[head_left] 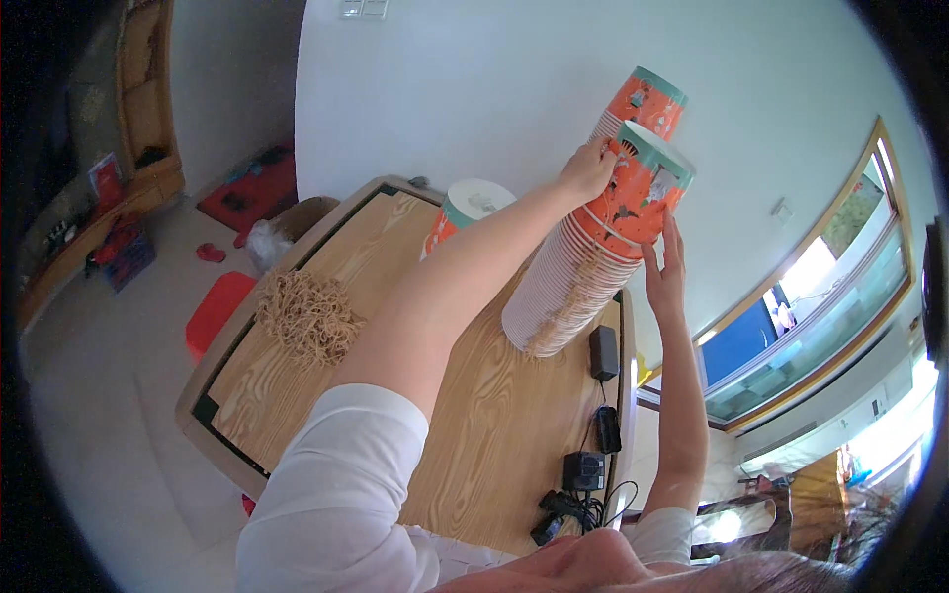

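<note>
A tall nested stack of upside-down paper cups (571,282) stands on the far right part of the table, its white rims showing as ridges. The topmost cup (633,203) is orange with a green band and small printed figures. My left hand (591,170) is closed on the upper left side of this cup. My right hand (669,267) presses against its right side, fingers and thumb extended along the wall. A second stack (647,99) rises behind, mostly hidden. Partly behind my left forearm is another inverted paper cup (474,200). Tan crinkled strands run down the front stack.
A loose pile of tan shredded paper (311,316) lies on the wooden table (474,435), left of my arm. Black power adapters (583,470) and cables line the right edge. A red stool (219,308) stands beside the table's left side; a white wall (445,89) is behind.
</note>
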A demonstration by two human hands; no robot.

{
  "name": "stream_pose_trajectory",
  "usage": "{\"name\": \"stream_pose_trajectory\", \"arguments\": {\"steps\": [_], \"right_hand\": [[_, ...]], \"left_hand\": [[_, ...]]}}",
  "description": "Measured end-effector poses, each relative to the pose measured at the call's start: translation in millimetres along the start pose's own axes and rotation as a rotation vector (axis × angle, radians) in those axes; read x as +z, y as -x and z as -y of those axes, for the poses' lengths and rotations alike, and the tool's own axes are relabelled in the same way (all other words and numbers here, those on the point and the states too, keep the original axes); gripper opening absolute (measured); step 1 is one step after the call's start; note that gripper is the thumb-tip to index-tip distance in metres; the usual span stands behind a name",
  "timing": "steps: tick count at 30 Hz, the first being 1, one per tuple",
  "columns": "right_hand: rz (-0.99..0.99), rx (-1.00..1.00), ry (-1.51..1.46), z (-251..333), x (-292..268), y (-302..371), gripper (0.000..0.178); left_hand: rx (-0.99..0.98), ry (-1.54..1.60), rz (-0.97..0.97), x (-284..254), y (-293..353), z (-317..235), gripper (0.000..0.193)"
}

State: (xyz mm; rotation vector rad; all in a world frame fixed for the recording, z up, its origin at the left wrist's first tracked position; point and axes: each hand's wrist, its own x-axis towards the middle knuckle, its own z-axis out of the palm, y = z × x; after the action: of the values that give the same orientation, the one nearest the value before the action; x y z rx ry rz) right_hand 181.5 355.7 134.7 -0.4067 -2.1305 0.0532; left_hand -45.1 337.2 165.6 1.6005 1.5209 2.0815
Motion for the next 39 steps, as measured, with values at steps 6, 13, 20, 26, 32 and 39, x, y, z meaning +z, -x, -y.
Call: {"name": "stream_pose_trajectory", "arguments": {"steps": [6,13,20,26,32,39], "right_hand": [[0.049,0.061,-0.054,-4.0,1.5,22.5,0.058],[-0.161,-0.003,0.007,32.9,-6.8,32.4,0.043],[0.142,-0.263,-0.099,116.6,100.2,4.8,0.033],[0.315,-0.179,-0.103,95.5,188.1,-8.0,0.030],[0.367,-0.096,-0.252,96.4,195.0,-18.5,0.021],[0.384,-0.043,-0.301,87.6,196.4,-22.4,0.019]], "left_hand": [[0.061,0.062,-0.006,2.1,34.0,12.4,0.044],[0.269,-0.226,-0.162,-49.7,117.8,3.4,0.032],[0.054,-0.694,-0.068,-132.4,297.5,80.7,0.028],[0.168,-0.982,0.154,-115.9,319.3,110.9,0.050],[0.161,-0.989,0.096,-114.8,312.6,132.7,0.042],[0.132,-0.884,0.089,-113.3,305.4,124.2,0.048]]}}
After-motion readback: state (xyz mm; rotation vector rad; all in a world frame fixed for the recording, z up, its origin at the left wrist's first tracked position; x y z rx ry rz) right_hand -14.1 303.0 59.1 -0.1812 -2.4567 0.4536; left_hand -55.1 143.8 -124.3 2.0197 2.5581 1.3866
